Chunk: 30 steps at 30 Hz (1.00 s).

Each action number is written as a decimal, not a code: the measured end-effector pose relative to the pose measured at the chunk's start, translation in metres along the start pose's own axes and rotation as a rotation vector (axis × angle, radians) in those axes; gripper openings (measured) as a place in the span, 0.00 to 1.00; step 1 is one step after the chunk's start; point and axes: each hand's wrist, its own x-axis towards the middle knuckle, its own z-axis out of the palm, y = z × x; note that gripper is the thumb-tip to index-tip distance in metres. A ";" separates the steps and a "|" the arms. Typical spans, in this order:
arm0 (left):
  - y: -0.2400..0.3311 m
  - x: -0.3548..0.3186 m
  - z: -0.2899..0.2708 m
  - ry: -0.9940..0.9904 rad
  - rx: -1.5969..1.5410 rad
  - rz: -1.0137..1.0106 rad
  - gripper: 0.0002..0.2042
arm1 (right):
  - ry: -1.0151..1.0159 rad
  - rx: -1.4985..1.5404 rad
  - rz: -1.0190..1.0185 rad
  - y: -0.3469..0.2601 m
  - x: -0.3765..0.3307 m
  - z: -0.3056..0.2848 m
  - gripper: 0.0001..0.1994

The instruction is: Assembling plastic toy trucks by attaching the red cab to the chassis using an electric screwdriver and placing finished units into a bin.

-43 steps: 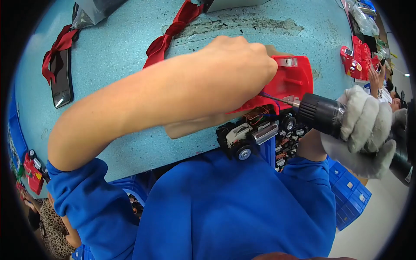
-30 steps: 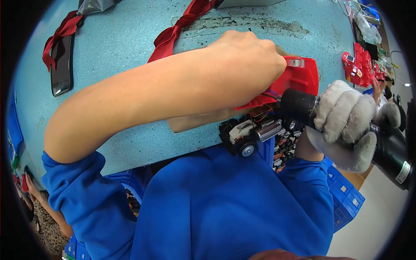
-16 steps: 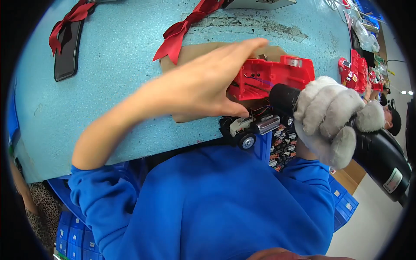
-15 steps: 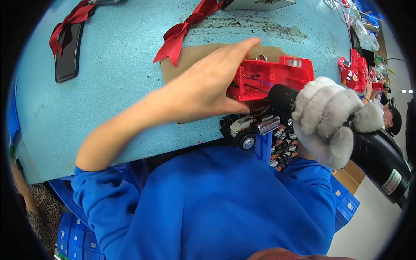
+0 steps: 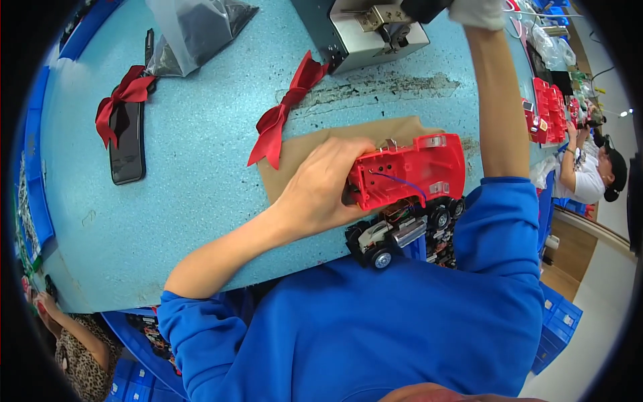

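Over the brown sheet [image 5: 295,147], toward its right, sits the red truck shell [image 5: 422,167], hollow side showing, a blue wire [image 5: 402,179] across it. On the sheet's near side we see the wheeled chassis [image 5: 375,233]; at its far left corner, a red ribbon [image 5: 288,107]; well left, a phone [image 5: 127,154]; beyond its far edge, a metal box [image 5: 375,53]. Half a second ago the black driver [image 5: 425,8] was at the shell; now we have it beyond the sheet, by the box. Our left hand [image 5: 321,177] clamps fingers and thumb on the shell's left end, partly hiding it. Our gloved right hand [image 5: 479,12] is cut off; we cannot tell how its fingers stand.
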 end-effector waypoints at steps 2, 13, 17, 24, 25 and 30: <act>-0.002 -0.002 -0.001 0.017 0.018 -0.007 0.31 | 0.100 0.053 -0.019 0.015 -0.018 0.014 0.09; 0.000 -0.002 -0.002 0.011 0.010 -0.013 0.30 | 0.094 0.227 -0.431 -0.007 -0.023 -0.005 0.12; 0.001 -0.002 -0.001 0.006 -0.008 -0.021 0.30 | -0.049 0.044 -0.336 0.006 -0.008 0.009 0.12; 0.000 -0.006 -0.002 0.017 0.005 -0.031 0.30 | 0.814 -0.113 -0.595 0.010 -0.044 0.056 0.06; 0.001 -0.004 -0.001 0.008 0.001 -0.027 0.30 | 0.648 -0.060 -0.617 0.009 -0.049 0.037 0.07; -0.001 -0.006 -0.004 0.038 0.017 -0.016 0.30 | -0.264 0.286 -0.591 -0.019 -0.106 -0.076 0.12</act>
